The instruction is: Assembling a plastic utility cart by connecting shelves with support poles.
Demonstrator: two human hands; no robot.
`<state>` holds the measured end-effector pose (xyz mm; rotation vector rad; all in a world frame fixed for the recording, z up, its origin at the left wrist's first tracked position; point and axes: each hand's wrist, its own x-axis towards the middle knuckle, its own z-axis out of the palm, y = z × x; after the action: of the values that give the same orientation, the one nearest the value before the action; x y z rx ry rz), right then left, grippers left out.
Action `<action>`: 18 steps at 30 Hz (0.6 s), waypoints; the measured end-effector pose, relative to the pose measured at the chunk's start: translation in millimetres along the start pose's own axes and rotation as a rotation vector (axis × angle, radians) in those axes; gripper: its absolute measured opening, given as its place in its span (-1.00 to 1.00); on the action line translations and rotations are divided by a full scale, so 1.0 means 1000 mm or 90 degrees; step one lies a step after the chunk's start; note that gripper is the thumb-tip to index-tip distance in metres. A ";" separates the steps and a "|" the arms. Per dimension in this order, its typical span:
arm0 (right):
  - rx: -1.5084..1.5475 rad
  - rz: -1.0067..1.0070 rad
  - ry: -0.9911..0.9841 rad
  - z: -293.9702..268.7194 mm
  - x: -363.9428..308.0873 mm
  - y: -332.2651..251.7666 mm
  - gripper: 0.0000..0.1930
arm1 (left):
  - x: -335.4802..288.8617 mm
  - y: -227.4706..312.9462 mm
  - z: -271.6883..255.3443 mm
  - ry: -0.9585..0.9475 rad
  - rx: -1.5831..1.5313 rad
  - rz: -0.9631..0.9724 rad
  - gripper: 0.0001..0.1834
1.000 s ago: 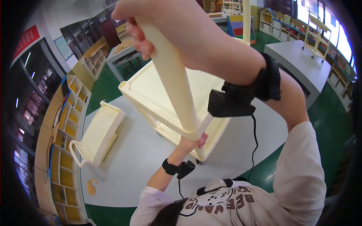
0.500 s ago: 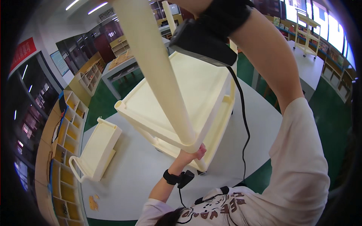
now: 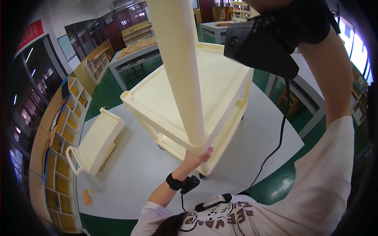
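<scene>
A long cream pole (image 3: 177, 70) stands upright, its lower end set in the near corner of a cream cart tray (image 3: 224, 78). My left hand (image 3: 197, 157) grips that corner from below, right under the pole's end. My right forearm (image 3: 334, 86) reaches up along the right side with a black wrist device (image 3: 260, 47) and its cable. The right hand itself is cut off by the top edge. A lower cart shelf (image 3: 173, 143) shows beneath the tray.
A second cream tray with a handle (image 3: 98, 141) lies on the pale grey floor mat (image 3: 130, 181) to the left. Small wooden pieces (image 3: 87, 196) lie near it. Wooden cubby shelves (image 3: 63, 129) line the left wall. Grey tables (image 3: 134, 59) stand behind on green floor.
The pole and my right arm have come up and closer to the camera, and the right hand has left the frame at the top. My left hand stays on the tray corner.
</scene>
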<state>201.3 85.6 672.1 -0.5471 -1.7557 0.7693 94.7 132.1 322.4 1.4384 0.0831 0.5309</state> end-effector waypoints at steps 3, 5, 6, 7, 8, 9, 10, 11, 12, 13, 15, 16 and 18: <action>-0.044 0.012 0.049 0.008 -0.010 -0.006 -0.84 | 0.000 0.000 0.002 0.017 0.003 -0.001 -0.95; -0.057 0.018 0.075 0.015 -0.014 -0.009 -0.83 | -0.002 0.000 0.002 0.031 -0.013 0.000 -0.94; -0.059 0.019 0.090 0.017 -0.016 -0.011 -0.82 | -0.003 -0.003 0.000 0.010 -0.005 0.003 -0.95; -0.049 0.015 0.109 0.019 -0.017 -0.011 -0.81 | -0.003 -0.005 -0.001 -0.014 0.002 0.006 -0.96; -0.026 0.010 0.128 0.019 -0.018 -0.011 -0.80 | -0.002 -0.005 -0.003 -0.013 0.001 0.007 -0.96; 0.015 -0.006 0.149 0.019 -0.017 -0.006 -0.79 | 0.000 -0.003 -0.005 -0.047 -0.012 -0.023 -0.94; 0.056 -0.023 0.169 0.018 -0.014 -0.001 -0.77 | 0.001 -0.003 -0.006 -0.082 -0.028 -0.055 -0.92; 0.135 0.031 0.101 0.018 -0.018 0.001 -0.76 | 0.001 -0.002 -0.007 -0.082 -0.031 -0.058 -0.92; 0.177 0.058 0.068 0.016 -0.020 0.005 -0.76 | 0.001 -0.001 -0.009 -0.115 -0.053 -0.061 -0.91; 0.217 0.087 0.037 0.014 -0.023 0.009 -0.75 | 0.003 0.000 -0.008 -0.147 -0.074 -0.064 -0.89; 0.280 0.140 -0.054 0.013 -0.014 0.031 -0.82 | 0.001 0.003 -0.008 -0.127 -0.096 -0.043 -0.86; 0.305 0.149 -0.065 0.012 -0.006 0.042 -0.82 | -0.004 0.004 -0.012 -0.105 -0.114 -0.018 -0.80; 0.221 0.127 -0.052 0.008 -0.016 0.027 -0.87 | 0.003 0.003 -0.004 -0.141 -0.110 -0.007 -0.83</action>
<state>198.0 91.5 640.0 -0.4634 -1.6068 1.2234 95.2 137.1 325.4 1.3180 -0.1275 0.3578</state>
